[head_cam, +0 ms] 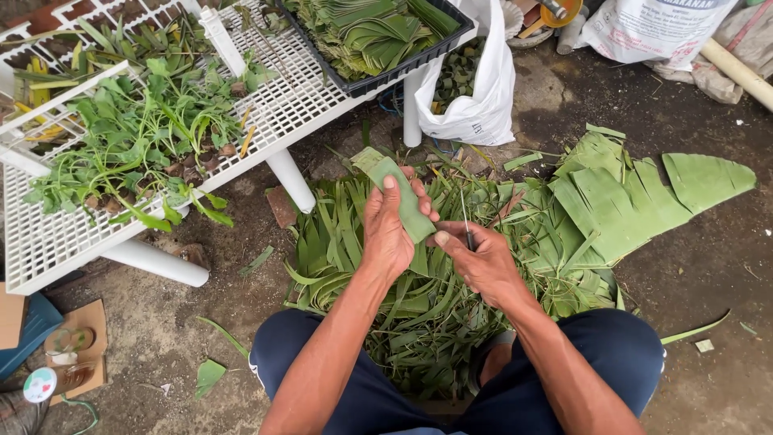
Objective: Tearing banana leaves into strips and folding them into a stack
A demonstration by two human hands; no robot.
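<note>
The left hand (386, 234) is wrapped round a folded leaf strip (400, 196), thumb along its top, holding it upright above the scrap pile (419, 298) on the ground between the knees. The right hand (481, 259) has its fingers closed on a thin knife (466, 225), blade pointing up just beside the strip.

The blade stands very near the left thumb and fingers, so a slip along the smooth leaf could likely nick them. A loose grip might let the fold spring open, or the strip drop into the scraps and be lost among them.

On the white slatted bench (306, 105), far left, a black tray (378, 76) holds stacked cut leaves. A white bag (483, 89) beside the bench leg holds more folded green pieces. Loose leafy plants (137, 137) lie on the bench.
</note>
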